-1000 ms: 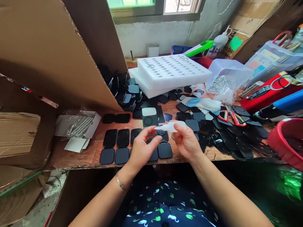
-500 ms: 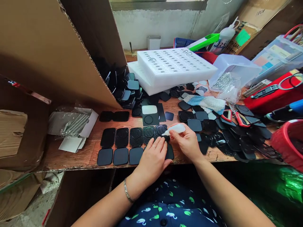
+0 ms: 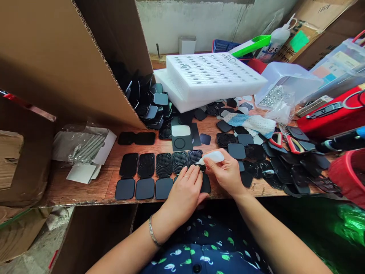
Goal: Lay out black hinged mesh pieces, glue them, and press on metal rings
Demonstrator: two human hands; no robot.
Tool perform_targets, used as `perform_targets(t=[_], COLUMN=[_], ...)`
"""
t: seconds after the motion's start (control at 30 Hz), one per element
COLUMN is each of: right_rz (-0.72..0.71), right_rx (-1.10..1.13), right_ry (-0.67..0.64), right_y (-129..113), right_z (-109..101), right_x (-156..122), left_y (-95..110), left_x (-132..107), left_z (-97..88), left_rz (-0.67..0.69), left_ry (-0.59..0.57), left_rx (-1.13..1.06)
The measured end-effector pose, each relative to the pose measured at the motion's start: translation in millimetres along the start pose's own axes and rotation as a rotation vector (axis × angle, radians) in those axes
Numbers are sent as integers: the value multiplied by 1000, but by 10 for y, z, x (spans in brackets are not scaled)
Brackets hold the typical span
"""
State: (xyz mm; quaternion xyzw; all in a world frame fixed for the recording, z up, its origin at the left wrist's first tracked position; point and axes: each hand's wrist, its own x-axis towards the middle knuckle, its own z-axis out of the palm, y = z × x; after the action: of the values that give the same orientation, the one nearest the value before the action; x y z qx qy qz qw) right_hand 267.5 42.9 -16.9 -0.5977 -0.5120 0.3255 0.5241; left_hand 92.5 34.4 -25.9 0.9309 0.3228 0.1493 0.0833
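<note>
Over the table (image 3: pixel 85 192), my right hand (image 3: pixel 226 171) pinches the white bottle (image 3: pixel 214 156) tilted at the end black case (image 3: pixel 195 156), probably to aim its tip (image 3: pixel 199 163) (touching or not, I can't tell); my left hand (image 3: pixel 184 192) lies low, fingers nearly together, likely steadying that case.

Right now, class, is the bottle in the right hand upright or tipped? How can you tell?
Tipped: the bottle slants in the right hand, its nozzle pointing left toward a black case, not straight up.
</note>
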Motion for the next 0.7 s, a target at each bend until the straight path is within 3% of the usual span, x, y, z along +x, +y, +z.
perform_targets(t=[0.7], right_rz=[-102], right_rx=[-162], right_ry=[40], right_y=[-43], right_z=[-53], right_x=[32], left_y=[2], left_x=[5], left_z=[2], left_rz=[-2], left_ry=[4], left_rx=[4])
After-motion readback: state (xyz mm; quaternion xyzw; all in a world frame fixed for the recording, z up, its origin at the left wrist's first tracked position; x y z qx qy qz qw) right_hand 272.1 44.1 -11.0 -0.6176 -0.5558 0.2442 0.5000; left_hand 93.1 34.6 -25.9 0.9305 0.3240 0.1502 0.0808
